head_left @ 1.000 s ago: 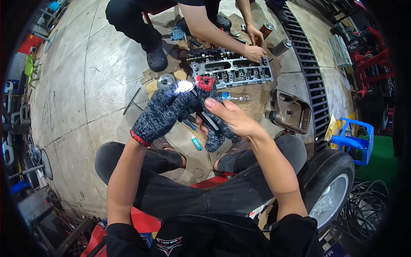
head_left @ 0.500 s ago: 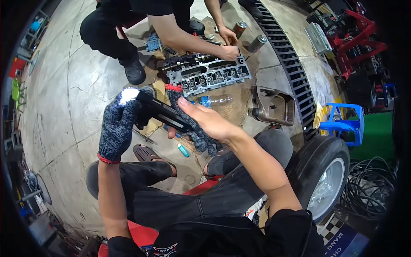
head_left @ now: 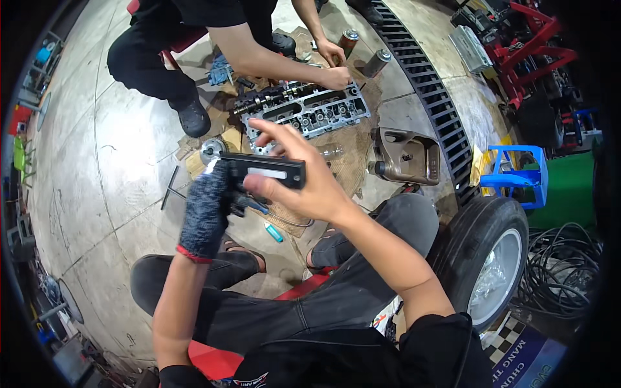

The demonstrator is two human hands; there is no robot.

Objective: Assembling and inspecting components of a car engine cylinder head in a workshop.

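My left hand [head_left: 206, 210], in a dark knitted glove with a red cuff, grips one end of a black work light [head_left: 294, 169] with a bright glow at that end. My bare right hand [head_left: 307, 178] holds its other end, the thumb across a pale panel and some fingers raised behind. A dark shape under the light cannot be made out. Beyond my hands, an engine cylinder head [head_left: 330, 115] lies on cardboard, partly hidden by my right fingers. A co-worker's hands [head_left: 335, 77] are at its far edge.
A T-shaped wrench [head_left: 169, 189] and a teal tube [head_left: 273, 233] lie on the floor. Right of the cardboard are a brown drain pan [head_left: 424, 158], spray cans [head_left: 376, 63], and a floor grate [head_left: 430, 84]. A wheel [head_left: 495, 258] stands by my right knee, near a blue stool [head_left: 517, 178].
The loose glove at my right hand no longer shows there. My right hand has turned upward onto the work light, whose far end has risen level. My left hand has moved slightly right.
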